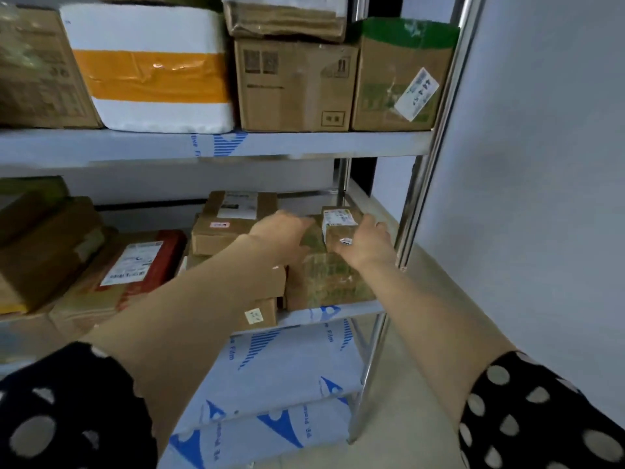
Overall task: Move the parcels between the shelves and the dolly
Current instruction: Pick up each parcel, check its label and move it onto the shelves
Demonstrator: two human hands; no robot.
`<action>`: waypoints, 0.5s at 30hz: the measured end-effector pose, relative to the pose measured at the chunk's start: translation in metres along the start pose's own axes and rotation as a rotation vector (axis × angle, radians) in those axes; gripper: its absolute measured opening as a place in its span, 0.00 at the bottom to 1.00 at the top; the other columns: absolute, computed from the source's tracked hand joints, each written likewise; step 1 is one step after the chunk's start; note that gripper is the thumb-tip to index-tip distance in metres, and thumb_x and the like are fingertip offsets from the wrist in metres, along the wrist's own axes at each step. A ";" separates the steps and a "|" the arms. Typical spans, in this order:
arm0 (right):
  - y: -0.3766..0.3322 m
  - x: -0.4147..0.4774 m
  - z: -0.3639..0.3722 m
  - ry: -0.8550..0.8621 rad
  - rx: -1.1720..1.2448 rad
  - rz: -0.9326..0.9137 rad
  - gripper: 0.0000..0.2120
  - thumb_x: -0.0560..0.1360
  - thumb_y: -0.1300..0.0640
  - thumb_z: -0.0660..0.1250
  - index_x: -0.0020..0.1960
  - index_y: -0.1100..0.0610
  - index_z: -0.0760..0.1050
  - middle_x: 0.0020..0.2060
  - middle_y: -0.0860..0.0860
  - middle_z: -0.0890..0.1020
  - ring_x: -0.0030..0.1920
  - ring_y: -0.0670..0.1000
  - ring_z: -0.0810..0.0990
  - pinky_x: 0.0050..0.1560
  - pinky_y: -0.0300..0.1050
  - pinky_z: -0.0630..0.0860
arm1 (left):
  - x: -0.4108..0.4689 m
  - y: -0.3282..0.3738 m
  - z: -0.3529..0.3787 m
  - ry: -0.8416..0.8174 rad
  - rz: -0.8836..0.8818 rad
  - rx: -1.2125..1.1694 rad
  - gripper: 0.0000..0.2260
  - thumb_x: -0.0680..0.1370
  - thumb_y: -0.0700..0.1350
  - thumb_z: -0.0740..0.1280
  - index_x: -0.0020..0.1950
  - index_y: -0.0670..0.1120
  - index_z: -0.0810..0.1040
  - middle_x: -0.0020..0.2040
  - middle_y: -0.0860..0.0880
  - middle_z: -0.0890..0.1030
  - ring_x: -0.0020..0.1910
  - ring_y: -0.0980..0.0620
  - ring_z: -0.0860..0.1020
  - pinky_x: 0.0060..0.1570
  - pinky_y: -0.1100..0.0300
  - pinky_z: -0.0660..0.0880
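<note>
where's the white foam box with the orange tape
Head view, upper shelf, left of centre: the white foam box stands between a brown carton on its left and a printed cardboard box on its right.

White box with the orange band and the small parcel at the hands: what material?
White box: probably foam, matte, rounded thick edges; the band looks like glossy tape, it glints. Small parcel: brown cardboard, matte, with a white paper label.

left sleeve (67, 411): black, pale round dots | right sleeve (541, 418): same pattern | cuffs: end near elbows | forearms (189, 299): bare
</note>
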State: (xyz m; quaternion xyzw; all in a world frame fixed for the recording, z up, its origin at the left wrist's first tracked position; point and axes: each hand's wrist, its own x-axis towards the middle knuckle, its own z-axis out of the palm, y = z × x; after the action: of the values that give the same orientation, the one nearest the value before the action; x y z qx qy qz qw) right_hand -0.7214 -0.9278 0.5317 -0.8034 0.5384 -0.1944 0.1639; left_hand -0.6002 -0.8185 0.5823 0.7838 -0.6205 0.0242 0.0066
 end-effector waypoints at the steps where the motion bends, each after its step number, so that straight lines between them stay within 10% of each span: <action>1: 0.002 0.009 0.002 -0.017 -0.006 0.002 0.42 0.67 0.35 0.71 0.69 0.59 0.61 0.63 0.60 0.70 0.64 0.61 0.71 0.60 0.55 0.73 | 0.005 0.005 0.001 -0.008 -0.022 -0.009 0.22 0.79 0.49 0.64 0.72 0.48 0.66 0.66 0.44 0.73 0.67 0.44 0.68 0.63 0.50 0.69; 9: 0.011 0.039 0.017 -0.022 0.008 -0.055 0.40 0.69 0.38 0.70 0.69 0.60 0.60 0.63 0.61 0.72 0.61 0.61 0.73 0.55 0.53 0.74 | 0.014 0.021 0.005 -0.013 -0.160 -0.059 0.19 0.79 0.46 0.64 0.69 0.46 0.71 0.65 0.44 0.74 0.64 0.45 0.71 0.63 0.52 0.70; 15: 0.013 0.036 0.017 -0.104 -0.238 -0.272 0.38 0.72 0.29 0.57 0.75 0.36 0.44 0.75 0.62 0.42 0.74 0.68 0.49 0.70 0.65 0.59 | -0.007 0.026 -0.004 0.016 -0.202 -0.054 0.19 0.79 0.47 0.64 0.69 0.44 0.71 0.66 0.43 0.73 0.65 0.45 0.71 0.62 0.53 0.68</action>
State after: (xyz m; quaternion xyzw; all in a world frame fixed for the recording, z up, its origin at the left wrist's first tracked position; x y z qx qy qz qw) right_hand -0.7109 -0.9646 0.5155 -0.8916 0.4347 -0.1080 0.0672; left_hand -0.6270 -0.8174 0.5854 0.8417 -0.5387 0.0126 0.0351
